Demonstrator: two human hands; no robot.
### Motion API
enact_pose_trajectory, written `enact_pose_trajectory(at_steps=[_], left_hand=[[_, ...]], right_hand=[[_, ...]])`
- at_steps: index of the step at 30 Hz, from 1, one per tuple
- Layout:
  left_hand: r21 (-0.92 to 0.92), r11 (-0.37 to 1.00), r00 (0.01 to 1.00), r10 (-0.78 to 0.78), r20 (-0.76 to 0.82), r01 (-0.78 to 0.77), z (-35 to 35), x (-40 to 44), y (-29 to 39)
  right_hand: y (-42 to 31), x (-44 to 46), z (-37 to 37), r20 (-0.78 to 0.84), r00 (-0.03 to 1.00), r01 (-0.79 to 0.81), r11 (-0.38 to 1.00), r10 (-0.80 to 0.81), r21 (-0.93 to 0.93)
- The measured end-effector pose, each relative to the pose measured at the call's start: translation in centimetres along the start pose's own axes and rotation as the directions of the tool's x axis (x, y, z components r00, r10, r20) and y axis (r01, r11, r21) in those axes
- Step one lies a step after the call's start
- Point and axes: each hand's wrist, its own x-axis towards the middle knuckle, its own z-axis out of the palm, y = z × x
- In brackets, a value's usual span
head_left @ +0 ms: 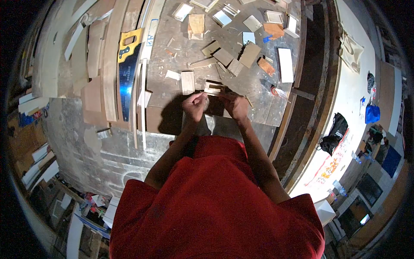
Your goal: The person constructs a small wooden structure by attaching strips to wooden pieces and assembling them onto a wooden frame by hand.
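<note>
A small pale wooden frame (213, 84) with a dark slot in it is in front of me, near the bench's front edge. My left hand (195, 105) is closed in a pinch at its lower left corner. At the frame's right end, the bent fingers of my right hand (235, 106) grip it, partly hiding that side. Just left of the frame, a flat pale wooden block (187, 82) lies on the brown workbench (166, 113). Beyond my hands is a loose pile of thin brown board pieces (223, 56).
A yellow-handled handsaw (128, 71) lies at the left beside long wooden strips (143, 103). Several small box pieces are scattered along the far side, with a white board (284, 65) at the right. A black bag (334, 134) rests on the white surface farther right.
</note>
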Motion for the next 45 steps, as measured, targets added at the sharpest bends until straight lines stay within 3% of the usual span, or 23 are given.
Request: enact_pose_trajectory(at_steps=[3, 5, 9, 11, 15, 17, 20, 24, 26, 30, 32, 36, 38, 45], left_hand=[[0.098, 0.993, 0.998, 0.061, 0.003, -0.061, 0.0, 0.1, -0.1], [0.019, 1.0, 1.0, 0.023, 0.007, -0.023, -0.1, 0.2, -0.7], [0.08, 0.995, 0.999, -0.053, 0.009, 0.052, -0.5, 0.1, -0.3], [0.093, 0.992, 0.997, -0.081, 0.004, 0.081, -0.5, 0.1, -1.0], [0.105, 0.992, 0.997, -0.074, 0.022, 0.071, -0.7, 0.3, -1.7], [0.178, 0.984, 0.999, -0.024, 0.027, 0.018, -0.7, 0.3, -1.5], [0.108, 0.993, 0.998, -0.051, 0.031, 0.048, -0.4, 0.2, -0.7], [0.126, 0.991, 0.999, -0.045, 0.025, 0.041, -0.5, 0.3, -1.0], [0.1, 0.994, 0.998, -0.048, 0.034, 0.045, -0.6, 0.3, -1.3], [0.09, 0.995, 0.999, -0.032, 0.025, 0.03, -0.6, 0.4, -1.8], [0.064, 0.997, 0.999, -0.042, 0.028, 0.04, -0.5, 0.2, -1.2], [0.073, 0.996, 0.999, -0.042, 0.018, 0.041, -0.4, 0.2, -0.9], [-0.008, 0.999, 0.999, -0.036, 0.031, 0.036, -0.5, 0.3, -1.3], [0.029, 0.999, 0.999, -0.039, 0.029, 0.038, -0.5, 0.4, -1.7]], right_hand=[[-0.8, 0.3, -1.0, -0.063, 0.998, 0.006, 0.999, -0.004, 0.043], [-1.1, 0.3, -1.7, -0.015, 0.999, -0.049, 0.983, 0.052, 0.176], [-0.9, -0.7, -2.4, -0.05, 0.983, -0.148, 0.925, 0.176, 0.35], [0.7, -1.8, -0.9, -0.026, 0.957, -0.248, 0.863, 0.288, 0.44], [0.6, -2.3, -0.9, 0.046, 0.943, -0.307, 0.813, 0.329, 0.495], [0.0, -2.0, -0.8, 0.122, 0.922, -0.361, 0.697, 0.369, 0.62], [0.0, -1.7, -0.8, 0.112, 0.947, -0.307, 0.751, 0.301, 0.585], [-0.5, -1.6, -0.9, 0.086, 0.952, -0.288, 0.756, 0.295, 0.588], [-1.1, -1.4, -1.3, 0.116, 0.922, -0.363, 0.721, 0.369, 0.59], [-0.7, -1.6, -0.4, 0.057, 0.937, -0.311, 0.752, 0.344, 0.582], [-0.3, -1.8, 0.1, 0.019, 0.951, -0.242, 0.707, 0.307, 0.664], [-0.8, -1.8, -0.3, 0.043, 0.944, -0.257, 0.65, 0.327, 0.715], [-1.0, -1.8, -0.4, 0.013, 0.947, -0.247, 0.704, 0.32, 0.666], [0.5, -2.2, 0.6, -0.028, 0.973, -0.16, 0.751, 0.231, 0.641]])
